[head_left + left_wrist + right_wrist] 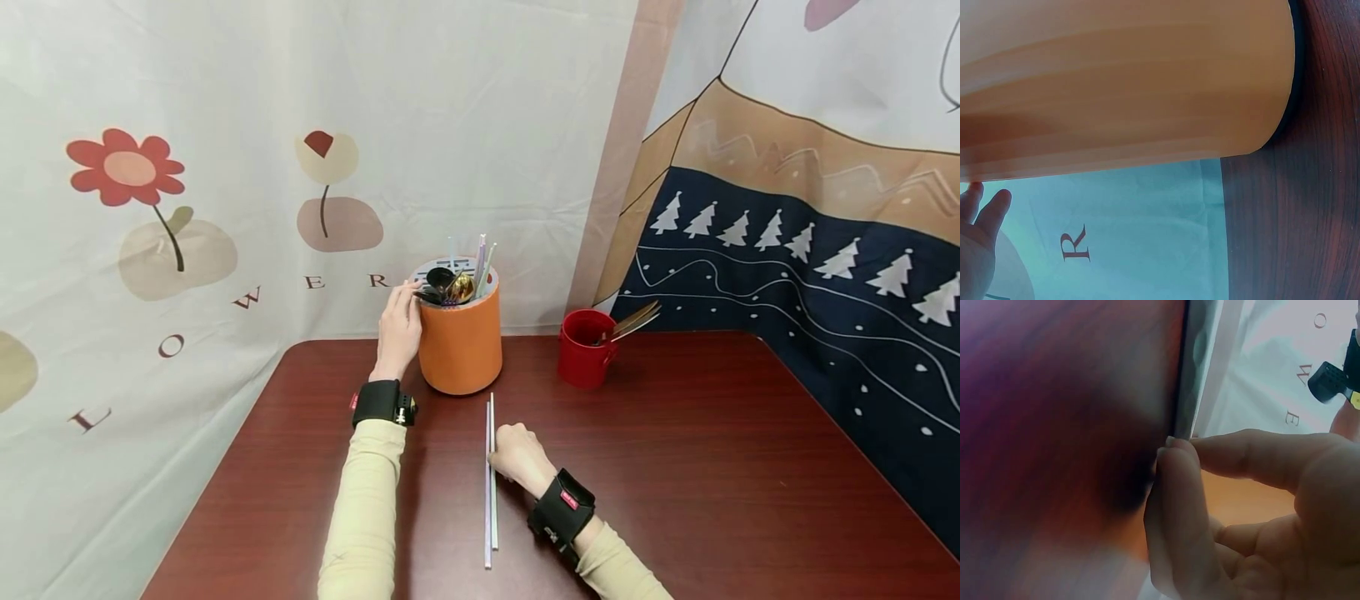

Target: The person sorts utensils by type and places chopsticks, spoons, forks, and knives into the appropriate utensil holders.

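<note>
Two long thin chopsticks, one pale lilac (pixel 487 517) and one whitish (pixel 494 508), lie side by side on the table. My right hand (pixel 519 457) pinches the whitish one between thumb and fingertips, near its middle. In the right wrist view, the fingertips (pixel 1175 462) meet at its edge. An orange round utensil holder (pixel 459 350) stands just beyond the chopsticks. The fingers of my left hand (pixel 399 329) touch its left side near the rim, and in the left wrist view those fingers (pixel 994 212) lie fairly straight against the wall. Black spoons (pixel 439 277), a gold utensil (pixel 461 288) and pastel sticks (pixel 481 258) poke out of the holder.
To the holder's right, a red mug (pixel 583 350) contains gold and silver utensils (pixel 636 321) leaning right. The dark reddish wooden table (pixel 720 467) ends at a printed curtain (pixel 480 125) at the back.
</note>
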The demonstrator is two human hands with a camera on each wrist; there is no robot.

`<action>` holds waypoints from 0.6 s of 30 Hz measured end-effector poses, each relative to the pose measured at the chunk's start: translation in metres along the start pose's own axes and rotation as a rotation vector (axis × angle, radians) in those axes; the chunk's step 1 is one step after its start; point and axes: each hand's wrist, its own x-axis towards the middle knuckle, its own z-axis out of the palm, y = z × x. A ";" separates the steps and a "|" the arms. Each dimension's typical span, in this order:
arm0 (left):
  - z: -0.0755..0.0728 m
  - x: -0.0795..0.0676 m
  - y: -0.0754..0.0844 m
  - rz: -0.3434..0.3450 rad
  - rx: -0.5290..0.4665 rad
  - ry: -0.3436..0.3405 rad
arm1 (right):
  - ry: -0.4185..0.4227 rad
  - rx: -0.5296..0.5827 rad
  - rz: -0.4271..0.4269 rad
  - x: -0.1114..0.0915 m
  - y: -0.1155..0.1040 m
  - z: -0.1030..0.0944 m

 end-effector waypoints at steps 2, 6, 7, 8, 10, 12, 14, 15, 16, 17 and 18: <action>0.000 0.000 0.000 0.002 0.001 0.000 | -0.004 -0.003 0.023 0.001 -0.003 0.001; 0.001 0.000 0.000 -0.001 0.006 0.001 | -0.008 -0.018 0.063 0.002 -0.007 0.003; 0.001 0.000 0.000 -0.003 0.007 0.000 | -0.006 -0.022 0.069 0.002 -0.007 0.004; 0.001 0.000 0.000 -0.005 0.007 -0.001 | -0.005 -0.024 0.075 0.002 -0.007 0.004; 0.001 0.000 0.000 -0.007 0.004 -0.003 | -0.008 -0.027 0.089 0.002 -0.006 0.004; 0.001 0.000 0.000 -0.011 -0.001 -0.007 | -0.012 -0.026 0.094 0.002 -0.005 0.004; 0.000 0.000 0.000 -0.014 -0.005 -0.008 | -0.017 -0.027 0.100 0.002 -0.004 0.003; 0.000 0.000 0.000 -0.014 -0.005 -0.008 | -0.024 -0.028 0.106 0.002 -0.004 0.003; 0.000 0.000 0.000 -0.015 -0.004 -0.007 | -0.028 -0.030 0.111 0.002 -0.003 0.002; 0.000 0.001 0.000 -0.015 -0.003 -0.007 | -0.033 -0.030 0.117 0.003 -0.003 0.002; 0.000 0.001 0.000 -0.015 -0.001 -0.009 | -0.037 -0.035 0.122 0.003 -0.002 0.001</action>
